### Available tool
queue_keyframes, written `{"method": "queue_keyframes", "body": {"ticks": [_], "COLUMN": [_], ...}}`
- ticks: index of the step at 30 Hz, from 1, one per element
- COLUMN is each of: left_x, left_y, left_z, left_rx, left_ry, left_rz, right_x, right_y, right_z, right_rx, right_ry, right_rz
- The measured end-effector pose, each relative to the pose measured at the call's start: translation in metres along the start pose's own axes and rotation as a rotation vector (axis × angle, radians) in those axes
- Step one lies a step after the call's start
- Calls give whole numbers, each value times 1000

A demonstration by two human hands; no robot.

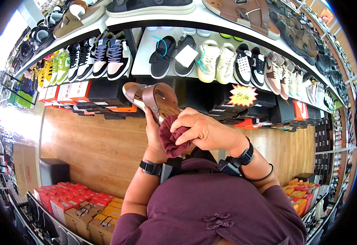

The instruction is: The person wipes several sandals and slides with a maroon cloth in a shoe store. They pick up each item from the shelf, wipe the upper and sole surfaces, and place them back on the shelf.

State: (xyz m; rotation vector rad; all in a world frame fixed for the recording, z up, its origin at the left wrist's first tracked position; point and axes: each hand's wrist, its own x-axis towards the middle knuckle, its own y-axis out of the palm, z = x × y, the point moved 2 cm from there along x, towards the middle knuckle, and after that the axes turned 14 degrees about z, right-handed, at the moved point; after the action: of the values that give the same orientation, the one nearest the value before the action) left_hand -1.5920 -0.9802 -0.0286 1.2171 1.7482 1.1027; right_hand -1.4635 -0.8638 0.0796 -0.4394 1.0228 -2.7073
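A brown strapped sandal with a pale sole is held up before me, its toe towards the upper left. My left hand grips it from below by the side of the sole, with part of the palm hidden by cloth. My right hand has its fingers closed on a bunched maroon cloth, which lies against the heel end of the sandal. Behind the sandal stand dark shoe boxes. On the shelf just beyond is a pair of black lace-up shoes, with a white card on one shoe.
A white shelf of sneakers crosses the view, with more sandals on the shelf above. Stacked shoe boxes stand below it; a yellow star-shaped price sign hangs at its edge. Red boxes lie at the lower left, over a wooden floor.
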Motion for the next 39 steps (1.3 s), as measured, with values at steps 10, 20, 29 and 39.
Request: {"method": "queue_keyframes", "body": {"ticks": [10,20,29,39], "left_x": [18,25,35,68], "left_y": [-2,20,-4,40], "left_z": [-2,30,62,96], "left_rx": [-58,196,129,313], "left_ry": [175,-62,-316,-499], "left_rz": [92,85,87,147], "right_x": [-52,-104,-171,-176], "right_y": [-12,-31,-94,-103], "right_z": [-24,-40,-55,-56], "right_rx": [-77,158,367,-207], "right_ry": [310,362,410,252], "right_rz": [-289,-120,-874,-591]}}
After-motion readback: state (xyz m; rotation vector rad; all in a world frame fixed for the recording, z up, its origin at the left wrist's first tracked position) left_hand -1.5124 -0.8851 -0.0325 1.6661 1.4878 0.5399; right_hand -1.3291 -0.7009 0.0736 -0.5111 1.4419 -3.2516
